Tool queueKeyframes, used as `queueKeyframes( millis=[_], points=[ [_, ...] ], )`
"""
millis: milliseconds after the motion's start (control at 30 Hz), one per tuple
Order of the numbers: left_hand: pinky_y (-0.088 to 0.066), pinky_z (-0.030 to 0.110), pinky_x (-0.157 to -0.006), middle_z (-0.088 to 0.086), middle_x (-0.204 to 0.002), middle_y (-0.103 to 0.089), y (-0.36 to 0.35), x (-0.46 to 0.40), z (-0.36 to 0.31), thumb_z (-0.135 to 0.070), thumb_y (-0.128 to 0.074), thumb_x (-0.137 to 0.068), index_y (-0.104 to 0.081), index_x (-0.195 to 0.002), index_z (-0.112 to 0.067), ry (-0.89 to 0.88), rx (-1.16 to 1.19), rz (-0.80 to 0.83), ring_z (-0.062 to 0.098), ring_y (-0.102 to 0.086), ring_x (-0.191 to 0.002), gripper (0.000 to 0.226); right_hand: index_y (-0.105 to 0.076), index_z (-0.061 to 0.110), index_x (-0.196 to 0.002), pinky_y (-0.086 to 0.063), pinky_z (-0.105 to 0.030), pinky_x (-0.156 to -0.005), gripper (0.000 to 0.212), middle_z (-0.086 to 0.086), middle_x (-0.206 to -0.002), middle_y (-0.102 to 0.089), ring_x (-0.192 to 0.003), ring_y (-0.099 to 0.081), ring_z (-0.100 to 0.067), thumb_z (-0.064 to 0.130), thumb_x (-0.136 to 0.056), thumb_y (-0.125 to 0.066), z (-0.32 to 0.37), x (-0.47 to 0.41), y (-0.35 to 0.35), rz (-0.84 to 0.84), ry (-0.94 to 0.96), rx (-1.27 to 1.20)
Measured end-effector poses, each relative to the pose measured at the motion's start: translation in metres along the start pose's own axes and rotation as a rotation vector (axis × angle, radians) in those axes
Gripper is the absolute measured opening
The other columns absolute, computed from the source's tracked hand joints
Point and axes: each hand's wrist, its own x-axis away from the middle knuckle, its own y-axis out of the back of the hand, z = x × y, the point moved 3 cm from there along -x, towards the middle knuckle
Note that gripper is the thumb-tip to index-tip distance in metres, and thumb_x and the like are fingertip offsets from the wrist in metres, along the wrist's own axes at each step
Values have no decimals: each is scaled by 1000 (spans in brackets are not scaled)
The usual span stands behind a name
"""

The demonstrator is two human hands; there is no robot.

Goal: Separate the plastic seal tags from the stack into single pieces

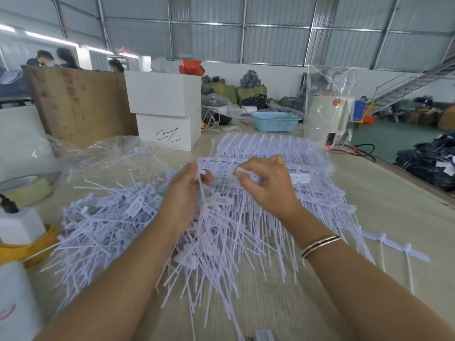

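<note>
A stack of joined white plastic seal tags [275, 153] lies on the table in front of me, their thin tails pointing toward me. My left hand [187, 188] pinches the head of a single tag [201, 174], whose tail hangs down past my palm. My right hand [266, 183] pinches the end of a strip of joined tags [242, 171] on top of the stack. The two hands are a short gap apart. A loose pile of single tags [110, 217] spreads to the left.
Two stacked white boxes [167, 112] and a wooden board [78, 102] stand at the back left. A blue basket [275, 121] sits behind the stack. A tape roll [27, 188] and a yellow object [27, 247] lie at the left. A short tag strip [394, 244] lies at the right.
</note>
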Motion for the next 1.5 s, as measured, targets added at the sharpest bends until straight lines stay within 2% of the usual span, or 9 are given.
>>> queueKeyframes(
  millis=[200, 300, 467, 633, 867, 967, 1100, 1267, 1500],
  points=[
    [-38, 37, -69, 5, -51, -49, 12, 1, 1, -33, -41, -101, -44, -59, -17, -463, -962, -290, 24, -49, -51, 45, -66, 10, -96, -26, -30, -81, 16, 5, -82, -61, -69, -55, -16, 22, -92, -56, -12, 0, 2, 153, -84, 12],
    [-31, 39, -78, 1, -65, -56, 8, 2, 6, -42, -43, -97, -61, -67, -17, -484, -1418, -348, 26, -56, -69, 43, -60, 14, -111, -29, -31, -88, 23, 10, -71, -54, -66, -55, -14, 22, -96, -43, -15, 7, -6, 281, -155, -22],
    [-33, 41, -88, 1, -102, -63, 8, 2, 4, -41, -54, -91, -62, -112, -20, -482, -1290, -313, 24, -59, -97, 30, -43, 24, -120, -22, -27, -80, 40, 14, -84, -43, -72, -40, -5, 20, -82, -32, -21, 13, -18, 434, -238, -65],
    [-42, 45, -78, -9, -72, -58, -10, 7, 3, -46, -30, -93, -65, -87, -20, -571, -993, 133, 15, -55, -73, 44, -26, 32, -115, -24, -23, -83, 52, 12, -99, -36, -71, -40, 4, -4, -81, -39, -16, 15, -27, 548, -149, -144],
    [-35, 31, -55, -5, -56, -49, -8, 4, 8, -17, -58, -92, -52, -83, -18, -503, -931, 153, 6, -43, -46, 12, -44, 22, -120, -18, -25, -86, 35, 10, -116, -41, -91, -39, 10, 9, -89, -53, -17, 8, -22, 589, -174, -115],
    [-43, 46, -50, 15, -61, -54, -6, 5, 4, -14, -52, -96, -50, -83, -16, -456, -859, 139, 21, -45, -46, 13, -55, 28, -100, -17, -30, -84, 10, 16, -90, -48, -90, -43, -5, 35, -92, -55, -25, 5, -16, 605, -220, 63],
    [-48, 52, -57, 22, -66, -56, -7, 5, 5, -14, -50, -96, -49, -81, -16, -421, -854, 175, 38, -54, -57, 16, -58, 26, -88, -18, -31, -83, 18, 9, -62, -47, -74, -44, -5, 41, -95, -50, -28, 9, -19, 643, -275, 57],
    [-35, 32, -55, -1, -54, -45, -4, 0, 10, -21, -54, -96, -49, -69, -19, -431, -906, 207, 8, -40, -46, 27, -63, 24, -92, -20, -33, -86, 19, 11, -54, -41, -72, -42, -1, 39, -93, -53, -25, 9, -20, 670, -312, 5],
    [-26, 31, -80, -3, -57, -47, -7, 2, 13, -37, -42, -91, -52, -69, -27, -506, -1063, 161, 7, -48, -62, 27, -62, 24, -82, -19, -36, -94, 16, 12, -55, -44, -70, -47, -5, 36, -92, -57, -20, 6, -19, 645, -314, -58]
  ],
)
